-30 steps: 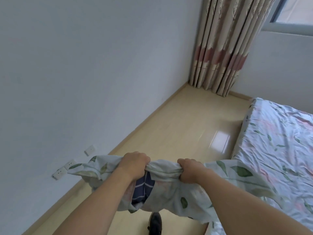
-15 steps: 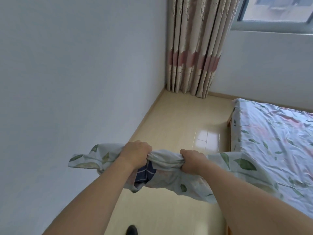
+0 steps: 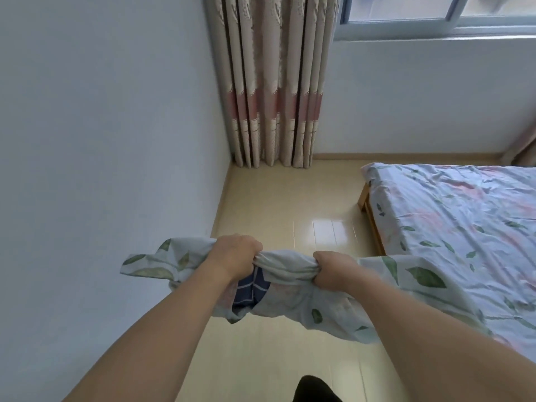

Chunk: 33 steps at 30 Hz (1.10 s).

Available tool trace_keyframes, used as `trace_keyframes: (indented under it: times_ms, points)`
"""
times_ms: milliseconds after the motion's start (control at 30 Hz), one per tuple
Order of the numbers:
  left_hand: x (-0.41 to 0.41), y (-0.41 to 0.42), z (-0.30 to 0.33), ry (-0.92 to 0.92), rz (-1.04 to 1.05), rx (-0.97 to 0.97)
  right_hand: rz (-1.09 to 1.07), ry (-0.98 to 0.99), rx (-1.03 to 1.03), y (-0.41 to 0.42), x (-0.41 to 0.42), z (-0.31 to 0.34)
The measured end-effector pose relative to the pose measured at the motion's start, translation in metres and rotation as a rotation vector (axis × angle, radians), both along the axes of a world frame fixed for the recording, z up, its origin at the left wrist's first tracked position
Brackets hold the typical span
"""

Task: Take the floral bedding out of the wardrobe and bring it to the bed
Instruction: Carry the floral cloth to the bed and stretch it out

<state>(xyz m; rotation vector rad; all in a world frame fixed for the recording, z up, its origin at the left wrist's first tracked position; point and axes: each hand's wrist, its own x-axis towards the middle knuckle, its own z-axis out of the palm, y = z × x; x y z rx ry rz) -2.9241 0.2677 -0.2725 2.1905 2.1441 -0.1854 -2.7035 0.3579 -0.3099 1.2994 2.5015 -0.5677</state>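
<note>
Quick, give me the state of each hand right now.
Left hand: closed, gripping the floral bedding.
Right hand: closed, gripping the same bedding's bunched edge.

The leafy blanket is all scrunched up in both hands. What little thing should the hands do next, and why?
Probably swing the floral bedding to the right, over the bed. Both the left hand and right hand grip it bunched in the air above bare floor, while the bed lies just to the right, with one end of the cloth already trailing that way.
</note>
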Motion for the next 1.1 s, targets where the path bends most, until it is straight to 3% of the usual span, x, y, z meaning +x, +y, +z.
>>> trace_keyframes:
  times_ms: [300, 567, 633, 667, 833, 1100]
  points:
    - [-0.038, 0.235, -0.04, -0.006, -0.199, -0.067, -0.212, -0.01, -0.056, 0.189, -0.027, -0.033]
    - [-0.06, 0.448, -0.018, 0.063, -0.31, 0.006, -0.371, 0.063, -0.039, 0.375, -0.048, -0.01]
    - [-0.063, 0.457, -0.008, 0.091, -0.318, 0.016, -0.351, 0.067, -0.029, 0.379, -0.053, 0.002]
    - [-0.074, 0.533, -0.014, 0.058, -0.336, 0.029, -0.403, 0.081, -0.009, 0.449, -0.063, -0.006]
    - [-0.086, 0.619, -0.019, 0.068, -0.376, -0.016, -0.419, 0.053, -0.019, 0.527, -0.076, -0.001]
    - [-0.125, 0.835, -0.037, 0.033, -0.514, -0.034, -0.544, 0.03, -0.054, 0.714, -0.116, -0.01]
